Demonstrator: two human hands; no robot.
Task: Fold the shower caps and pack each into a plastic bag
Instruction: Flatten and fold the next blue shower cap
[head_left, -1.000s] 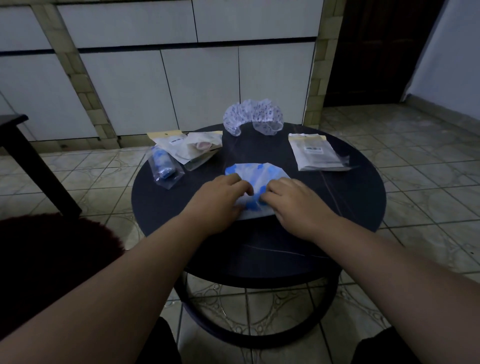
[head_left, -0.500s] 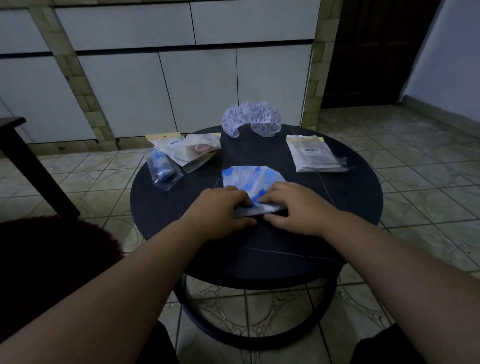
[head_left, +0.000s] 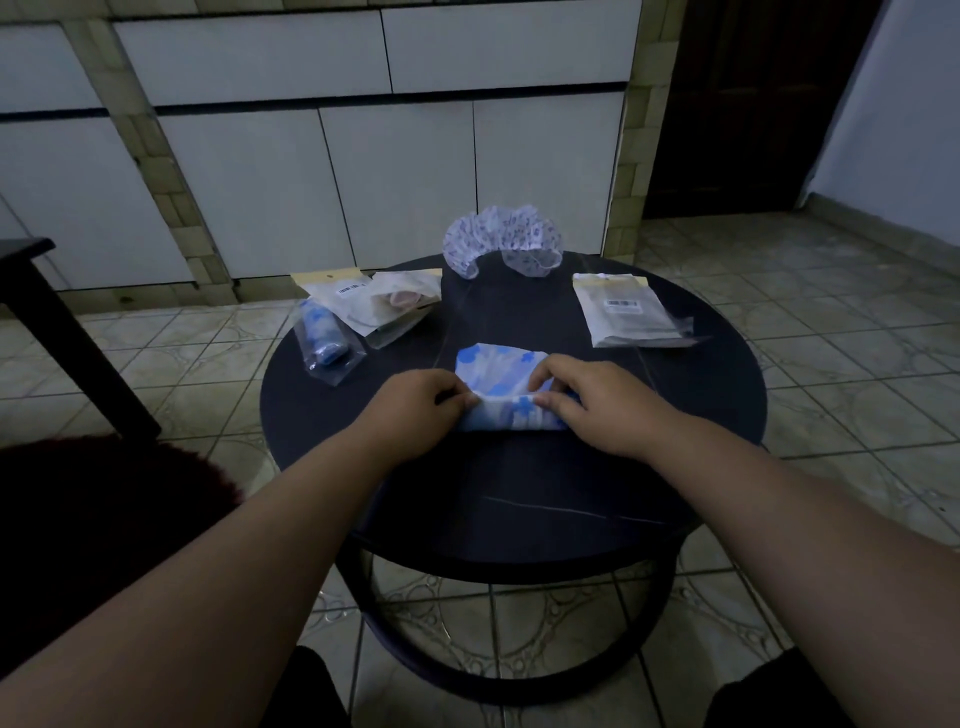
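Fingers of the left hand (head_left: 415, 410) and right hand (head_left: 592, 400) pinched the folded blue-and-white plastic shower cap (head_left: 501, 387) on the round black table (head_left: 519, 499).

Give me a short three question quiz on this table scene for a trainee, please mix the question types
1. True or false: the white cap with small purple print at the round dark table's far edge is already bagged.
2. Which item do the left hand and right hand both pinch?
A. blue-and-white patterned shower cap
B. flat stack of clear bags with a barcode label
C. clear bag holding a rolled blue cap
3. Fill in: the bagged rolled blue cap lies to the person's ____.

Key: 1 false; 2 A; 3 left.
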